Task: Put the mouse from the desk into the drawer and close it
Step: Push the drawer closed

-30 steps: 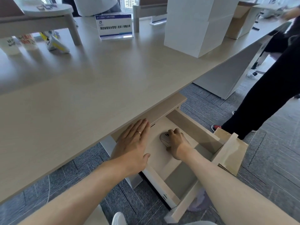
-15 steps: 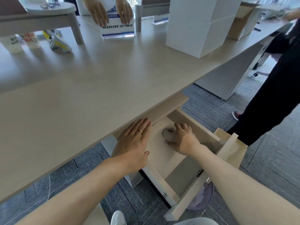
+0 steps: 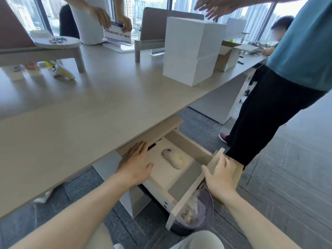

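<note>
While the drawer (image 3: 179,178) is pulled out from under the desk (image 3: 89,114), the risks come mostly from the hands and from what stands near it.

At the left, the left hand (image 3: 134,164) lies flat, fingers apart and holding nothing, with its fingertips at the gap between the desk edge and the left wall of the drawer. If the drawer is pushed in while the hand is there, I judge the fingers could be pinched under the desk edge.

In the middle, the mouse (image 3: 172,158) lies loose on the drawer floor, toward the back, touching no hand. A hard push could make it slide and knock against a wall of the drawer.

At the right, the right hand (image 3: 219,175) holds the front panel of the drawer, fingers curled over its top edge and thumb at the inner side. This thumb could also be caught if it stays inside when the drawer closes.

Below the front panel stands a waste bin (image 3: 194,212), very near; whether it touches the panel I cannot tell. Further right, the leg of another person (image 3: 265,123) is just beside the drawer corner.
</note>
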{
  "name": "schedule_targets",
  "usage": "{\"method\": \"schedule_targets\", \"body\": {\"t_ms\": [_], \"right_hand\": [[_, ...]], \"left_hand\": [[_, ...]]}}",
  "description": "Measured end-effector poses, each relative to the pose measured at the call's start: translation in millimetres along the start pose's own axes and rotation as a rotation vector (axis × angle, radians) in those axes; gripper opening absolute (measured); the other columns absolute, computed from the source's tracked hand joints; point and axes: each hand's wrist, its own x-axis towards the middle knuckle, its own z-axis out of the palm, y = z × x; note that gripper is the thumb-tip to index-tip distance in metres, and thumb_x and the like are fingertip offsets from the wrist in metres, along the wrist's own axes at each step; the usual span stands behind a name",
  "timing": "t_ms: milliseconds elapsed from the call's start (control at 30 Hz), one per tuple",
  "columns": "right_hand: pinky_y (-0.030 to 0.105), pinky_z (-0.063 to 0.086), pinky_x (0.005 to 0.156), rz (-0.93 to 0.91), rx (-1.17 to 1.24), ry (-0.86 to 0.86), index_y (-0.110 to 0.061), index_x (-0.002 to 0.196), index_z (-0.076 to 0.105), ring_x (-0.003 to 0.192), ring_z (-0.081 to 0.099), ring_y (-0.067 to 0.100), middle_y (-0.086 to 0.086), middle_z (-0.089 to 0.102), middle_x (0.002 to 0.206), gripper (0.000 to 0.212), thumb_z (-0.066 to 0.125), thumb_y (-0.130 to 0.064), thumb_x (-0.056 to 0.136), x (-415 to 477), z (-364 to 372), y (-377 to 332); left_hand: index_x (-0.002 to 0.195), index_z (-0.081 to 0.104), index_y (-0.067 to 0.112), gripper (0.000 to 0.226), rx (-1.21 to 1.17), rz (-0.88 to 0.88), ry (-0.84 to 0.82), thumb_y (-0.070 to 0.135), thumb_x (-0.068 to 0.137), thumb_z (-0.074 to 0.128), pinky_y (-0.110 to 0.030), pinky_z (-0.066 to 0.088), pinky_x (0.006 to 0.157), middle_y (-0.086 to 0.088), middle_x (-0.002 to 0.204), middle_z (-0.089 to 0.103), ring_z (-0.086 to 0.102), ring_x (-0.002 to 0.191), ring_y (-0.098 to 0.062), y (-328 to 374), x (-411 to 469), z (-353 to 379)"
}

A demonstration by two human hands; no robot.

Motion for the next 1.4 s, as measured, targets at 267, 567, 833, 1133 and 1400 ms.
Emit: {"method": "schedule_targets", "body": {"t_ms": [267, 567, 833, 1133, 1400], "right_hand": [[0.055, 0.060, 0.076, 0.470, 0.743, -0.311, -0.033, 0.140, 0.038, 0.116, 0.056, 0.029, 0.001, 0.056, 0.131, 0.041, 0.044, -0.039, 0.100, -27, 39, 7], [0.068, 0.054, 0.078, 0.510, 0.853, -0.328, -0.031, 0.139, 0.039, 0.121, 0.051, 0.037, 0.008, 0.051, 0.136, 0.038, 0.044, -0.031, 0.102, -14, 51, -24], [0.063, 0.056, 0.080, 0.485, 0.840, -0.308, -0.034, 0.146, 0.035, 0.113, 0.050, 0.030, 0.003, 0.051, 0.135, 0.045, 0.045, -0.031, 0.102, 4, 79, -65], [0.060, 0.058, 0.079, 0.520, 0.855, -0.320, -0.034, 0.156, 0.021, 0.131, 0.043, 0.033, 0.002, 0.038, 0.154, 0.059, 0.045, -0.033, 0.102, 21, 103, -108], [0.062, 0.056, 0.081, 0.502, 0.899, -0.345, -0.034, 0.158, 0.013, 0.139, 0.036, 0.036, 0.002, 0.029, 0.160, 0.063, 0.044, -0.031, 0.103, 34, 124, -135]], "left_hand": [[0.159, -0.001, 0.010, 0.081, 0.066, -0.126, -0.013, 0.047, 0.098, 0.038, -0.034, 0.001, 0.124, -0.006, 0.169, -0.004, -0.004, 0.155, -0.019, 8, -12, -1], [0.159, 0.007, 0.014, 0.077, 0.057, -0.135, -0.028, 0.047, 0.098, 0.039, -0.035, 0.010, 0.124, 0.000, 0.169, 0.002, 0.003, 0.155, -0.016, 6, -9, -8], [0.159, 0.012, 0.014, 0.072, 0.038, -0.120, 0.004, 0.045, 0.098, 0.035, -0.038, 0.018, 0.123, -0.001, 0.168, 0.010, 0.011, 0.154, -0.017, 1, -6, -4], [0.157, 0.022, 0.017, 0.058, 0.044, -0.097, 0.028, 0.032, 0.101, 0.028, -0.038, 0.023, 0.120, 0.002, 0.167, 0.018, 0.016, 0.153, -0.016, -4, -3, -7], [0.159, 0.016, 0.021, 0.062, 0.046, -0.086, 0.024, 0.018, 0.099, 0.033, -0.034, 0.018, 0.123, 0.007, 0.168, 0.011, 0.009, 0.153, -0.009, -9, -4, -8]]}}
